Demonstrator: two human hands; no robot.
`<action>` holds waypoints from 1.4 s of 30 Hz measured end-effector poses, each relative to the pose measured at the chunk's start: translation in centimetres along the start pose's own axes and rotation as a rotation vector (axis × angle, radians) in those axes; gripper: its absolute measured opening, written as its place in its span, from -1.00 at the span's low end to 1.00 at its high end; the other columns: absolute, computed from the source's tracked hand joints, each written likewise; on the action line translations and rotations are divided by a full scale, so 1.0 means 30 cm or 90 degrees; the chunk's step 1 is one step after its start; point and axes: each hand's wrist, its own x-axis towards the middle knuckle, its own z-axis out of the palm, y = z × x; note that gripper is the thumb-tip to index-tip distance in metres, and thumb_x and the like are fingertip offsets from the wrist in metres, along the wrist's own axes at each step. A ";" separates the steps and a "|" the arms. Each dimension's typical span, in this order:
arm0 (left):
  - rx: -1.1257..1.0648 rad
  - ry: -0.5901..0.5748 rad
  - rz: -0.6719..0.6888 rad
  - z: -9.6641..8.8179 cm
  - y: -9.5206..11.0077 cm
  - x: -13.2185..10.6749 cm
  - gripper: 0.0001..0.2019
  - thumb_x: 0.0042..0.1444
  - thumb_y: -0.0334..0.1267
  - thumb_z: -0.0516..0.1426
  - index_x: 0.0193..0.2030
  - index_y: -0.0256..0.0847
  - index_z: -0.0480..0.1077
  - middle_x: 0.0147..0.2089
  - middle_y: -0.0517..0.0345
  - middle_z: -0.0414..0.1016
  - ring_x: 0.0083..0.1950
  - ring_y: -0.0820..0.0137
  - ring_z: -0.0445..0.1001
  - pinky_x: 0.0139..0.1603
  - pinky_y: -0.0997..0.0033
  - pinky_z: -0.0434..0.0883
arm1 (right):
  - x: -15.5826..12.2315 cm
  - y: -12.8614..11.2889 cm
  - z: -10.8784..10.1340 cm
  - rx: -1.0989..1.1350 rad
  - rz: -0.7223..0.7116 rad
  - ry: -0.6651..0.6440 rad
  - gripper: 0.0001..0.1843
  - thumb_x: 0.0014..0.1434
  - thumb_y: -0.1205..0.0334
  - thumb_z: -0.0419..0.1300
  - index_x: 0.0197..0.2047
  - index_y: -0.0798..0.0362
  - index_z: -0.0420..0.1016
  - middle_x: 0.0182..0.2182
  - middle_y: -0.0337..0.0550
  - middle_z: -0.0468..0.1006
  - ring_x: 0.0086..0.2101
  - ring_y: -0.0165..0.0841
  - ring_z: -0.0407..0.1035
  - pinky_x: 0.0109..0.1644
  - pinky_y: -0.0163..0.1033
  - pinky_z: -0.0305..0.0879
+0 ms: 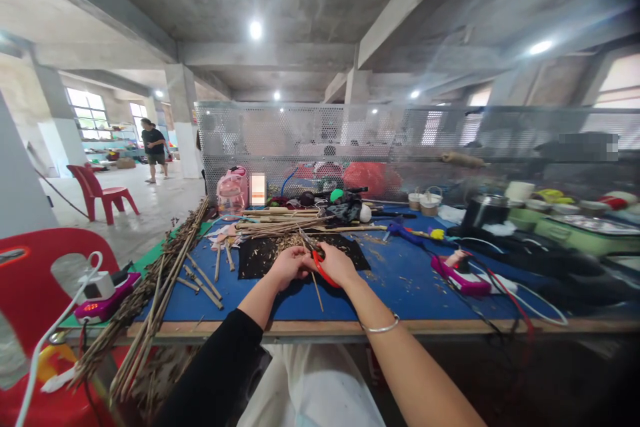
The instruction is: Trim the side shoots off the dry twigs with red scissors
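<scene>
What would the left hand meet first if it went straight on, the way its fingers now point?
Probably the right hand, gripping the red-handled scissors, close beside the left hand; depth is unclear, so they may already touch.

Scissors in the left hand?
No, the right hand holds the scissors, its fingers around the red handles.

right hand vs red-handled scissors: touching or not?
Touching. The head view shows the right hand gripping the scissors by the red handle, with no gap between them.
</scene>
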 end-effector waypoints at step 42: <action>0.059 0.026 0.050 0.002 0.002 -0.004 -0.71 -0.23 -0.18 0.25 -0.44 -0.25 0.25 -0.61 0.26 0.34 -0.63 0.58 0.31 -0.70 0.67 0.19 | -0.010 -0.011 0.006 -0.001 -0.010 0.036 -0.50 -0.01 -0.25 0.03 -0.19 -0.06 0.43 -0.29 -0.11 0.52 -0.28 -0.27 0.38 -0.33 -0.33 0.11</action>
